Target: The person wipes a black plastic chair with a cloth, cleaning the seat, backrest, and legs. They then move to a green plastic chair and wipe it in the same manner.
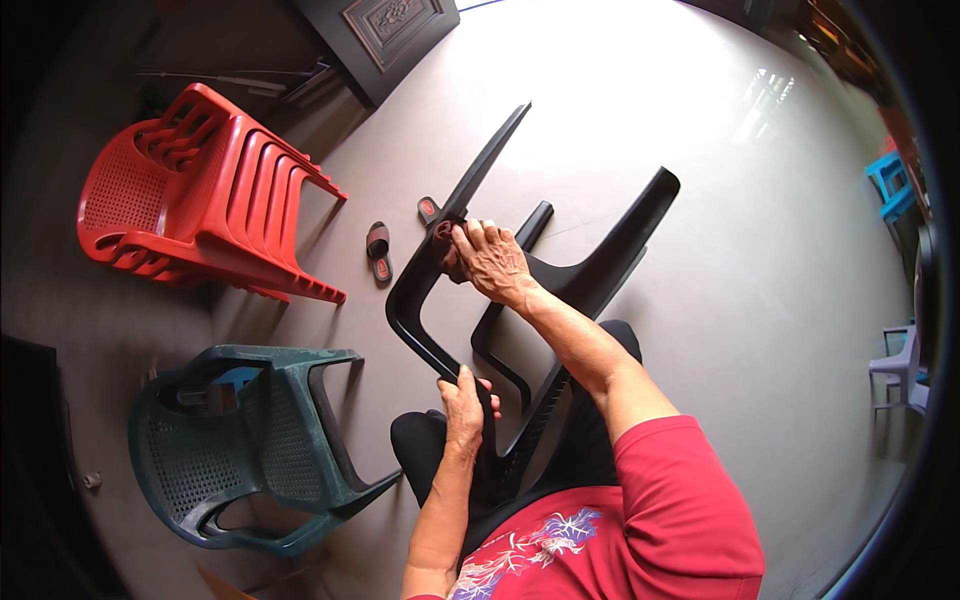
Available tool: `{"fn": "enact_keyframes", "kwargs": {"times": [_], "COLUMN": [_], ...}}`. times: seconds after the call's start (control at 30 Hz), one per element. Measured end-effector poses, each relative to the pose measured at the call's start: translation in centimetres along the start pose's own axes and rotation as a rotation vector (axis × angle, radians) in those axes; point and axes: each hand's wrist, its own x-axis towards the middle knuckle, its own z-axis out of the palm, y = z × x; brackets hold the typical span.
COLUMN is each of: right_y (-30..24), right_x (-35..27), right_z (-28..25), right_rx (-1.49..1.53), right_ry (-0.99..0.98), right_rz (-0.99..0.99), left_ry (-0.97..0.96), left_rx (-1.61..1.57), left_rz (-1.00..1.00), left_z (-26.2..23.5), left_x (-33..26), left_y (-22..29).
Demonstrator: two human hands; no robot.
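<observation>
A black plastic chair [612, 240] lies tipped across my lap, its legs pointing away from me. My left hand [462, 412] is closed around the near part of its curved arm frame. Farther up that same piece, my right hand [492, 264] presses a dark maroon cloth [449, 252] against the black plastic. The fingers are bent over the cloth, and part of it is bunched beneath them. My dark-trousered knees show on either side under the chair.
To the left stand a stack of red plastic armchairs [235, 185] and a worn green plastic armchair [290, 445]. A pair of slippers, one being a dark slipper [379, 250], lies on the tiled floor. A blue stool [889, 183] and a pale purple chair [905, 365] stand far right.
</observation>
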Motion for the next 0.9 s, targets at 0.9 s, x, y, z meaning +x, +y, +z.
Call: {"fn": "enact_keyframes", "kwargs": {"times": [0.9], "right_y": [25.1], "right_x": [-9.4], "right_z": [-1.8], "right_rx": [-0.144], "right_ry": [0.511], "right_rz": [0.923], "left_ry": [0.081], "left_rx": [0.284], "left_rz": [0.115], "left_z": [1.4], "left_x": [-0.6], "left_y": [1.7]}}
